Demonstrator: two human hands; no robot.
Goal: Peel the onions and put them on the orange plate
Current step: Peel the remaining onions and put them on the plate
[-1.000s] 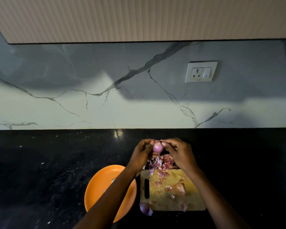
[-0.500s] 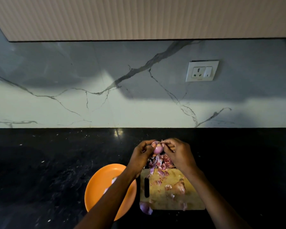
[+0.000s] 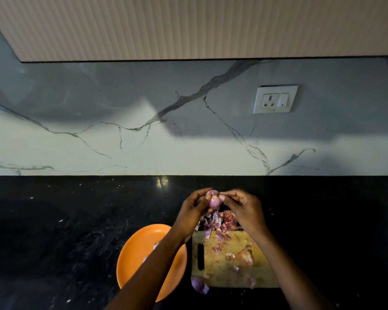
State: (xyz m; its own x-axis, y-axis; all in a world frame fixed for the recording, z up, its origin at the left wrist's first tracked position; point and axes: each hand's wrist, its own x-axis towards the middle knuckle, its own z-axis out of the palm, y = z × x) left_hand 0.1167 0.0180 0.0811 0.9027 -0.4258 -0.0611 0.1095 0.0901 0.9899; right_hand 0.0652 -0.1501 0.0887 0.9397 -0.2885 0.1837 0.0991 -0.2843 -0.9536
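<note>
A small purple onion (image 3: 214, 201) is held up over the far end of the wooden cutting board (image 3: 224, 274). My left hand (image 3: 194, 211) grips it from the left. My right hand (image 3: 242, 208) pinches a flap of its skin at the top. The orange plate (image 3: 134, 260) lies left of the board, partly hidden by my left forearm; pale peeled pieces show on it beside the arm. An unpeeled onion (image 3: 244, 258) rests on the board.
A heap of purple peels (image 3: 220, 222) covers the board's far end, and one peel (image 3: 198, 285) lies at its near left corner. The black counter (image 3: 65, 231) runs to a marble wall with a socket (image 3: 274, 99).
The onion has turned a little in my left hand, and my right fingers have shifted from its side to the skin at its top. Both hands stay over the board's far end.
</note>
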